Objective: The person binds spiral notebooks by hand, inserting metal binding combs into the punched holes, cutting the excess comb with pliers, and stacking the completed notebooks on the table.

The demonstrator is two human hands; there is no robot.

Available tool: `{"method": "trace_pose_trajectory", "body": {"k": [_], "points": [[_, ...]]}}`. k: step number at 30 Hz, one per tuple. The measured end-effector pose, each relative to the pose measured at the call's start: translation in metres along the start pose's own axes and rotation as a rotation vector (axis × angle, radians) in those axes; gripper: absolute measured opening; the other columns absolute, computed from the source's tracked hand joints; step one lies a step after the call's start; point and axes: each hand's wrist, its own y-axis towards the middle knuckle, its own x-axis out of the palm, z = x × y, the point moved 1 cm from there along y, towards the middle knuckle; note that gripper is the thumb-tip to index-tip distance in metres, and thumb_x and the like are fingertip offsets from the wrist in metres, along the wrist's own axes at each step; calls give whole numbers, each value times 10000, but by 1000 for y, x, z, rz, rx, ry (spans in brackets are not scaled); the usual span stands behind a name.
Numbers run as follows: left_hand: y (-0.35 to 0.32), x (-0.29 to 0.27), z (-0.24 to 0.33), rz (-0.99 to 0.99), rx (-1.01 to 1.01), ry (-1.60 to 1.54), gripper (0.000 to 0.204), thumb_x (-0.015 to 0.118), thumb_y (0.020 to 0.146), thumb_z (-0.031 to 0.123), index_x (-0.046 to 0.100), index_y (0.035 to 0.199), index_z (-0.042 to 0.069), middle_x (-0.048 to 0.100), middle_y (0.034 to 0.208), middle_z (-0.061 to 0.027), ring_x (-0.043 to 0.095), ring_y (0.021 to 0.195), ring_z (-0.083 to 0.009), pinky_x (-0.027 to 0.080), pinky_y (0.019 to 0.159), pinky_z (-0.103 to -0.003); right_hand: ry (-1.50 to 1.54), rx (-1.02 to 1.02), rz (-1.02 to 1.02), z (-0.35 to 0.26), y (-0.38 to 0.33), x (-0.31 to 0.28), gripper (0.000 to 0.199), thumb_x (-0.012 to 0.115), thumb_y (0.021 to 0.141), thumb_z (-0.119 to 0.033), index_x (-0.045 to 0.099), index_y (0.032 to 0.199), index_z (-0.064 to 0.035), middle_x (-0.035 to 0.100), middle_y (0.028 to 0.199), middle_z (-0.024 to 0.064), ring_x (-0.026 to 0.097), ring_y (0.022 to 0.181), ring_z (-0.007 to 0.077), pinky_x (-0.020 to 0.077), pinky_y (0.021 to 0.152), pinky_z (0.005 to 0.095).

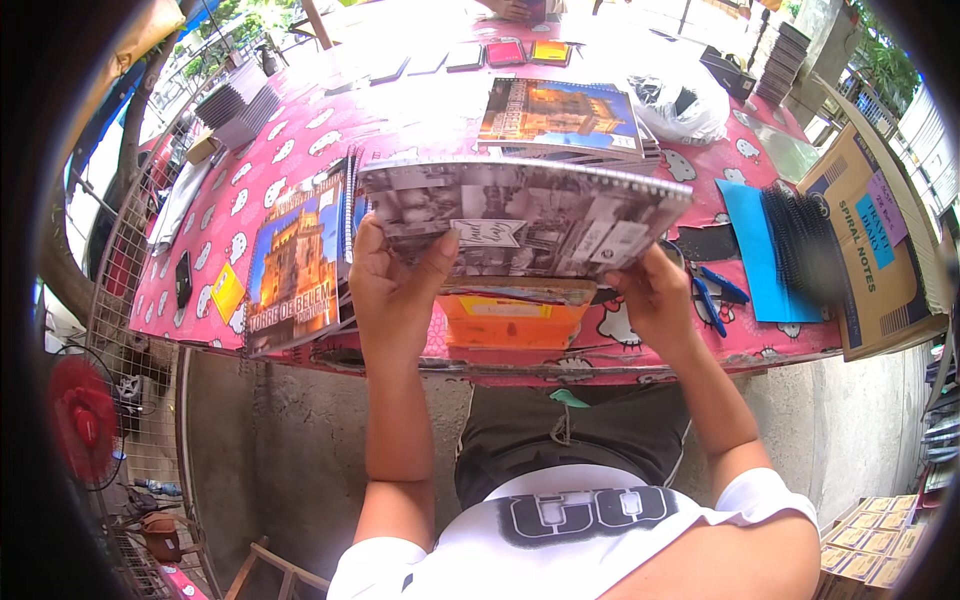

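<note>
Both my hands hold up a spiral notebook (560,210) with a grey photo-collage cover, tilted above the table's front edge. My left hand (395,285) grips its lower left side, thumb across the cover. At the lower right corner, my right hand (655,300) pinches the edge. Beneath the notebook lies an orange packet (515,320), partly covered. To the left is a stack of spiral notebooks (295,265) with a lit tower on the cover. Behind the held one sits another stack of such notebooks (560,115).
A pink patterned cloth covers the table (210,290). On the right are blue-handled scissors (715,295), a blue sheet (750,250), black spiral coils (800,240) and a cardboard box (870,240). A phone (183,278) and yellow pad (228,292) lie left. Another person's hands (510,10) show at the far edge.
</note>
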Motion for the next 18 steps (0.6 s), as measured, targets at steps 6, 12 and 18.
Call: {"method": "trace_pose_trajectory", "body": {"k": [6,12,18], "points": [[-23,3,-35,206,26,13,785,755,685,-74,348,1354,-16,465,1301,-122,470,1171,-215,368,1006,-329,306,259,-17,20,-43,9,538,635,762,53,448,1267,38,586,1127,154,580,1051,213,447,890,311],[-38,-1,-46,92,-255,-30,846,799,675,-10,302,1358,-67,483,1263,-114,464,1170,-207,357,1000,-297,102,-13,34,16,-60,32,873,722,756,-68,200,1449,30,421,1378,238,436,1271,315,356,1023,358],[-29,17,-16,121,429,605,862,754,772,198,249,1447,21,260,1465,-200,285,1346,-287,203,1095,-413,-518,326,285,65,15,-119,397,709,815,-230,627,1145,-25,629,1119,204,634,961,295,497,803,381]]}}
